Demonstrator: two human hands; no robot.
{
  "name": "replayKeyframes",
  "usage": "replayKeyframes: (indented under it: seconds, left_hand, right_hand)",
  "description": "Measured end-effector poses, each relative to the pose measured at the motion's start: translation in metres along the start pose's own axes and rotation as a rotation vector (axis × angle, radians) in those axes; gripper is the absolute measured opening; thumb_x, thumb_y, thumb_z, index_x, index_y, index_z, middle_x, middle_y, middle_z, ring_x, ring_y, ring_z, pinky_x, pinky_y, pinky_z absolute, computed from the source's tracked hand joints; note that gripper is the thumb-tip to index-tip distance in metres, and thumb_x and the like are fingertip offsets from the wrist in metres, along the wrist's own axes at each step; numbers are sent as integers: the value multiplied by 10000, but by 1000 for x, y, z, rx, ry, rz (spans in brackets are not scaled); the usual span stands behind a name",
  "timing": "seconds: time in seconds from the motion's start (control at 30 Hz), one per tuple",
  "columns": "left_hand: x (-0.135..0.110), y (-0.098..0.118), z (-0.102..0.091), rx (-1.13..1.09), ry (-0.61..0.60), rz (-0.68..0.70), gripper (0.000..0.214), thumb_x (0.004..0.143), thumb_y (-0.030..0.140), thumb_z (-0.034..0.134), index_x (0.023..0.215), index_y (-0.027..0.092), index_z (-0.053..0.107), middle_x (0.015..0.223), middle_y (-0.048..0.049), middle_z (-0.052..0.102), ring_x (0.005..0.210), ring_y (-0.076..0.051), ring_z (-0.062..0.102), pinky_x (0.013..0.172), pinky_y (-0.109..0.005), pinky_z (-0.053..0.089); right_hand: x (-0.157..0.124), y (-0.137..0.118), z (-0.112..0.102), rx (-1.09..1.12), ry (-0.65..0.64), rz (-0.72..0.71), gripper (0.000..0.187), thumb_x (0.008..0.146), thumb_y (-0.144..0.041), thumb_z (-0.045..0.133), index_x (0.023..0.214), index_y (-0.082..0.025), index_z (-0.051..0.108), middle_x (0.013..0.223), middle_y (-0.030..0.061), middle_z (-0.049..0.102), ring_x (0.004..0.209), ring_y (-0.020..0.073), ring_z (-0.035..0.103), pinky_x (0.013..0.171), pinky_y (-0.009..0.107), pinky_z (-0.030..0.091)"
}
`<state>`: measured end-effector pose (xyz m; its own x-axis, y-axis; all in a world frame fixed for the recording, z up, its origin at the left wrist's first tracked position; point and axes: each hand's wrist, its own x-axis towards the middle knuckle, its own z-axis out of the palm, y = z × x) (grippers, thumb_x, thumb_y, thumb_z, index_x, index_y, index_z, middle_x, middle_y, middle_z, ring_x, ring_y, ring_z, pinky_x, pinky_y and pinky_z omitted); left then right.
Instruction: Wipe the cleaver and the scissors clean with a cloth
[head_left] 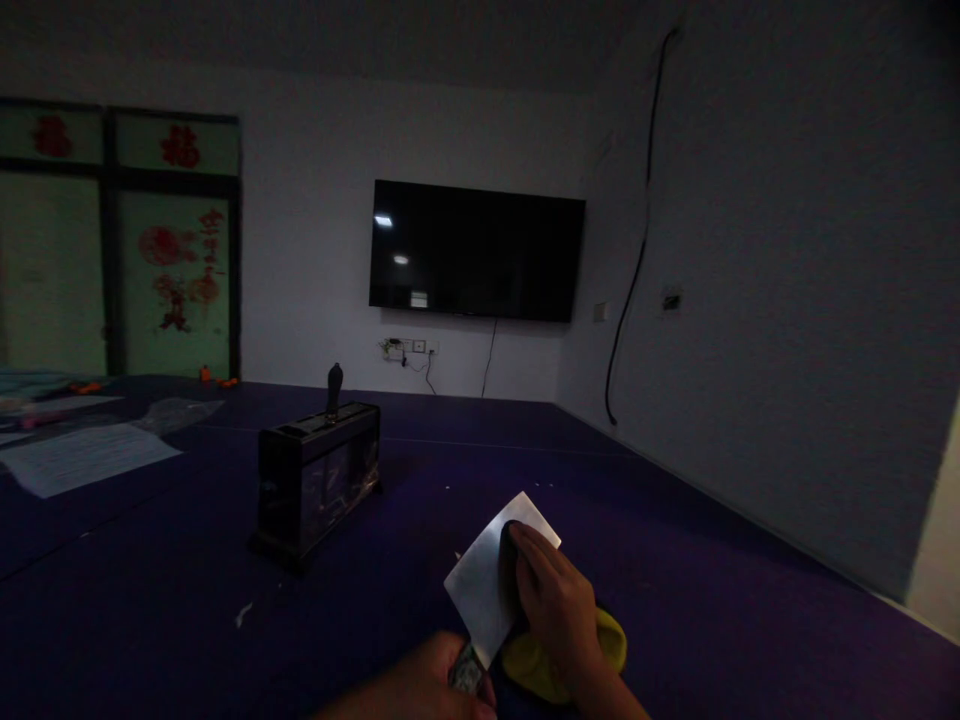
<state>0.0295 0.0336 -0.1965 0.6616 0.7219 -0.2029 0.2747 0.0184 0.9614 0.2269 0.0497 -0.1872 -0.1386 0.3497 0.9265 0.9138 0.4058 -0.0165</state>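
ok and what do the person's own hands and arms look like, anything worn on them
Both the left hand and the right hand are bare, with no gloves. No sleeve shows on the parts of the forearms in view, and no watch or bracelet can be seen; the picture's lower edge cuts both arms off. It is too dim to rule out small rings or markings.

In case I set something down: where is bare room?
Purple surface between the yellow thing and the right wall; also between the black box and the far wall. Crowded: around left hand, right hand and blade; far left, around papers.
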Motion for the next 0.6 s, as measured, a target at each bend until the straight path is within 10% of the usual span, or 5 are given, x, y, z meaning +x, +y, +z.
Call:
replayKeyframes:
  seconds: [0.6]
  left_hand:
    - [4, -7, 2, 13, 30, 33, 253, 541, 251, 675, 750, 155, 571, 637, 45, 487, 573, -67, 411, 508, -181, 294]
  right_hand:
    - [-1, 0, -1, 50, -1, 69, 337, 826, -160, 399, 1087, -206, 606, 1035, 62, 655, 911, 185, 633, 793, 310, 528]
